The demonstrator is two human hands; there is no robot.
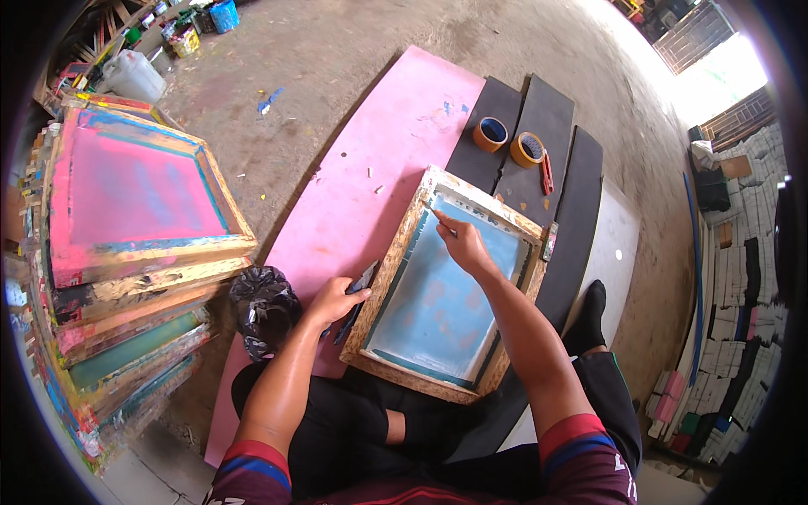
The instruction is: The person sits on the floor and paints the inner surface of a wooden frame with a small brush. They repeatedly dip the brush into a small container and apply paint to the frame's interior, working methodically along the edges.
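A wooden screen-printing frame (383,290) with blue mesh (446,290) lies tilted in front of me, over pink and black boards. My right hand (463,246) reaches over the mesh to its far left inner corner. Its index finger points at the rim while the other fingers curl in; anything pinched there is too small to make out. Beside the frame's left edge, my left hand (335,303) is closed around a dark grey, flat, strip-like thing (364,276), partly hidden by the fingers. Left of that wrist sits a crumpled black plastic bag (265,307).
Two tape rolls, one blue inside (490,134) and one dark inside (528,150), stand beyond the frame beside a red cutter knife (547,174). Paint-stained screen frames (160,265) are stacked at left. Paint containers (183,38) stand far left; bundled stacks (749,286) line the right.
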